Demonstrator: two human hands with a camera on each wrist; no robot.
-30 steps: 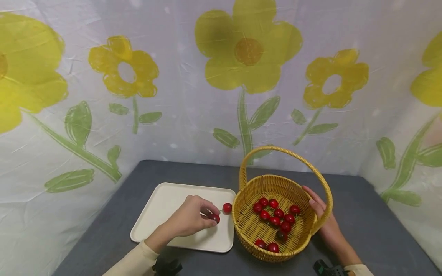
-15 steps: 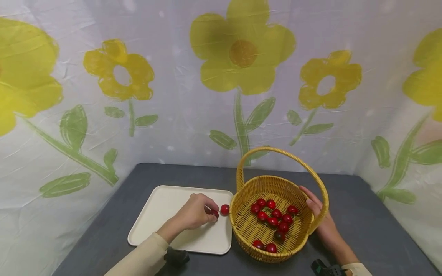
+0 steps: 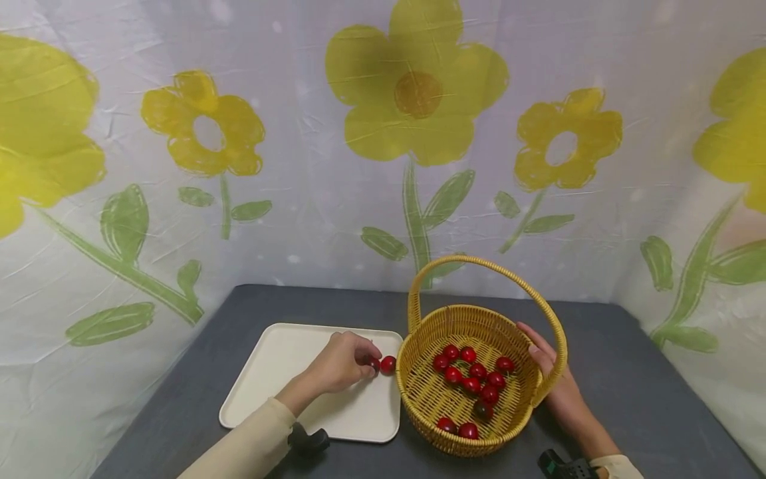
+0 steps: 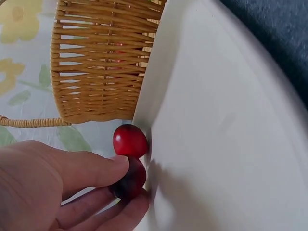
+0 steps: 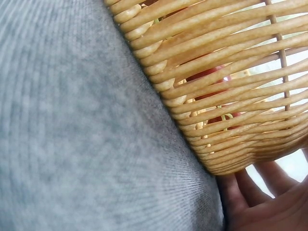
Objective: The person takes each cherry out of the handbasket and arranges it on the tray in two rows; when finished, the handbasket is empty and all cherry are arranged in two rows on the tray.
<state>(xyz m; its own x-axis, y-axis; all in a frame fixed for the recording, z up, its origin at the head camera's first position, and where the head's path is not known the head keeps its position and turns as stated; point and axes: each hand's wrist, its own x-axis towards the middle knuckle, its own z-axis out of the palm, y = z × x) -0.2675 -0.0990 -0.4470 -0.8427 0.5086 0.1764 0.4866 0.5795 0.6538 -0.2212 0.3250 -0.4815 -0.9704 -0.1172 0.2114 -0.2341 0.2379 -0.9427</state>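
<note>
The left hand (image 3: 338, 364) pinches a dark cherry (image 4: 131, 178) at three o'clock on the tray (image 3: 284, 366), where a nudge could roll the adjoining red cherry (image 3: 387, 365); the right hand (image 3: 565, 389) rests against the basket (image 3: 473, 319) at three o'clock.

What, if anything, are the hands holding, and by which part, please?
The left hand pinches a dark cherry by its sides; the right hand touches the basket.

The left hand (image 3: 342, 362) partly hides the dark cherry (image 4: 136, 178); in the right wrist view, the weave of the cut-off basket (image 5: 240, 98) obscures the red cherries (image 3: 471, 386) inside, the tabletop (image 5: 86, 120) is blurred, and the edge crops the right hand (image 5: 274, 207)
</note>
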